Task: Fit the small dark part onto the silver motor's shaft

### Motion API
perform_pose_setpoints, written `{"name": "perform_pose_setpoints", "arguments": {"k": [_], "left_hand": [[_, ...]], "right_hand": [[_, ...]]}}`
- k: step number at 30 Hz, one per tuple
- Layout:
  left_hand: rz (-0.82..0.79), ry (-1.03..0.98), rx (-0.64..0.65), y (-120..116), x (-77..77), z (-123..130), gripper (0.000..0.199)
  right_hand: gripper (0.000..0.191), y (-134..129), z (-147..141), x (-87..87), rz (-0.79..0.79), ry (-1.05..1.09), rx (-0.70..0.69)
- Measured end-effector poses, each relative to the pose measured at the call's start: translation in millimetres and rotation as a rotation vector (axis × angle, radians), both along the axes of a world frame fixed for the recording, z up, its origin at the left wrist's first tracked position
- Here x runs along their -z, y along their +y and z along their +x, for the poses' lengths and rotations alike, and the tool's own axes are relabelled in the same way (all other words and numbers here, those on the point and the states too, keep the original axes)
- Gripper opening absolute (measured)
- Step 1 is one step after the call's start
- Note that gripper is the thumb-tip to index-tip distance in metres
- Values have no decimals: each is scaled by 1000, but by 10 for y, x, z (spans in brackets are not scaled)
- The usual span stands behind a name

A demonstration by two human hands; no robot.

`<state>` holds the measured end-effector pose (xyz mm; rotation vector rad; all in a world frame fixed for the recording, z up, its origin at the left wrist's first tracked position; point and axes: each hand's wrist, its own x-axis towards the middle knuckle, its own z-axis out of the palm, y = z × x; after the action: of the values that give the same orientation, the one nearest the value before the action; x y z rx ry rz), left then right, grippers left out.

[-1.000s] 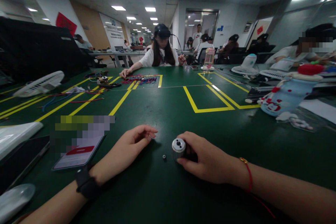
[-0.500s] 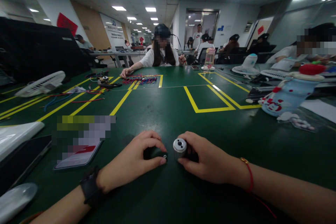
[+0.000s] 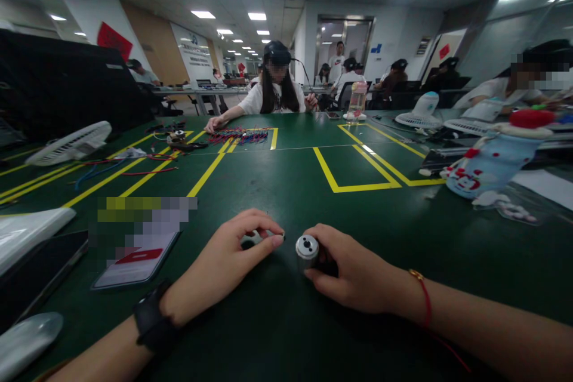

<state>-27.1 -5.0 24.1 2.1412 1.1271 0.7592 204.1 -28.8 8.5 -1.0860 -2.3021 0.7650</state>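
Note:
My right hand [image 3: 347,265] is wrapped round the side of a short silver metal cylinder [image 3: 307,248], which stands upright with a round top face showing a dark centre hole and smaller holes. To its left, my left hand [image 3: 244,250] pinches a tiny ring-shaped part [image 3: 283,235] between thumb and fingertips. Most of that part is hidden by the fingers, so its exact kind cannot be made out. The fingertips are held a little apart from the cylinder, roughly level with its top.
A pixelated card-like sheet [image 3: 138,256], a dark phone-like slab [image 3: 45,274] and a white mouse [image 3: 29,334] lie at left. Wires [image 3: 242,135] lie before a person across the green table [image 3: 268,185]. A blue cartoon bottle [image 3: 490,164] stands right.
My left thumb and finger have closed on the tiny ring-shaped part and lifted it off the table, moving up and away from me. My right hand and the cylinder have stayed in place.

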Motion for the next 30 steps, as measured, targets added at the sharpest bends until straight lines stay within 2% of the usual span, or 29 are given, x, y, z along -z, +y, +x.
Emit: {"name": "perform_pose_setpoints", "arguments": {"k": [3, 12, 20, 30], "left_hand": [[36, -31, -12, -33, -48, 47, 9], [109, -22, 68, -102, -99, 189, 11], [94, -56, 60, -84, -114, 220, 12], [73, 0, 72, -119, -138, 220, 15]], "right_hand": [[27, -1, -3, 0, 6, 2, -17], [25, 7, -11, 9, 27, 14, -45], [23, -1, -11, 2, 49, 21, -52], [23, -5, -19, -7, 53, 13, -53]]}}
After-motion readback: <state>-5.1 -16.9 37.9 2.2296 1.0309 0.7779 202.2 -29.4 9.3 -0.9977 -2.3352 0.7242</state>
